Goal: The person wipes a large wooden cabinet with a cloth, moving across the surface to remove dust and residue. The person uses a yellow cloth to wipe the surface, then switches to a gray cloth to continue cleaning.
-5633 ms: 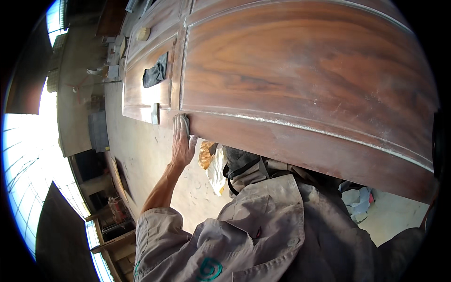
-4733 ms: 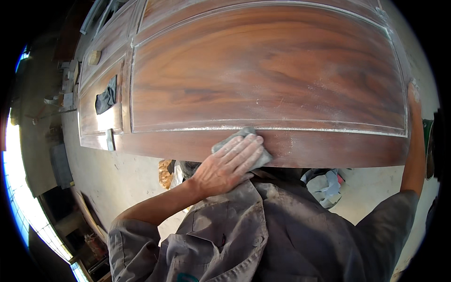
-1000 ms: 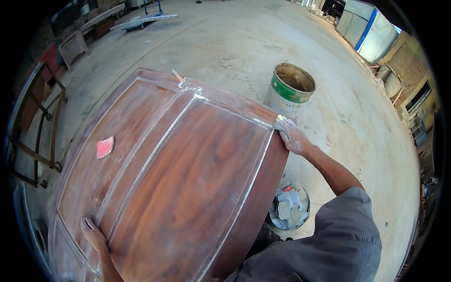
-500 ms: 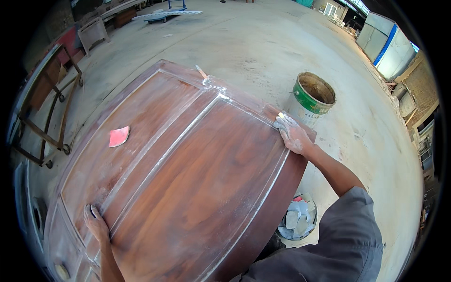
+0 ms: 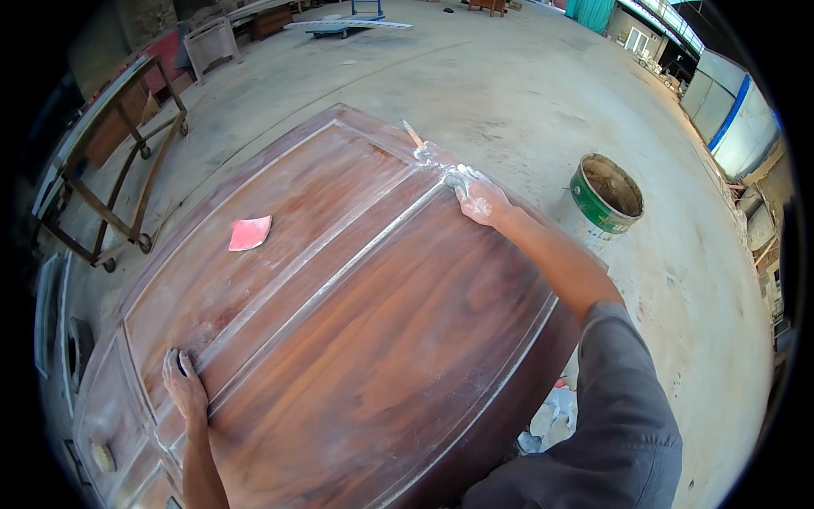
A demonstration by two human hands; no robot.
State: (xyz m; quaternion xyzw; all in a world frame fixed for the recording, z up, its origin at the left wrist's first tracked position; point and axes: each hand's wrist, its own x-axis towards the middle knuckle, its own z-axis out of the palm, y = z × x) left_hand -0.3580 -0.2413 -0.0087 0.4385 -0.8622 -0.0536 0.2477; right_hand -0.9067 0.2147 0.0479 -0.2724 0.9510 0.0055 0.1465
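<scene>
A reddish-brown wooden panel (image 5: 381, 339) with raised mouldings and whitish dust spreads out before me. At its far edge, by the end of the pale middle moulding, my right hand (image 5: 482, 199) presses down with dusty fingers held together; what lies under them, if anything, I cannot make out. My left hand (image 5: 186, 392) rests on the panel's left part, its fingers curled beside a small dark thing (image 5: 181, 365) whose kind does not show. A brush-like stick (image 5: 412, 134) lies by the far corner in white dust. A curved pink sheet (image 5: 250, 233), perhaps sandpaper, sits on the left field.
An open green and white bucket (image 5: 607, 195) stands on the concrete floor beyond the panel's right side. Scraps (image 5: 551, 420) show below its right edge, partly behind my sleeve. A wheeled metal rack (image 5: 106, 161) is at left. A small pale block (image 5: 103, 458) lies at lower left.
My right hand has slid left along the far edge, from near the right corner to the middle moulding. My left hand stays by the same moulding. The whole view has shifted slightly.
</scene>
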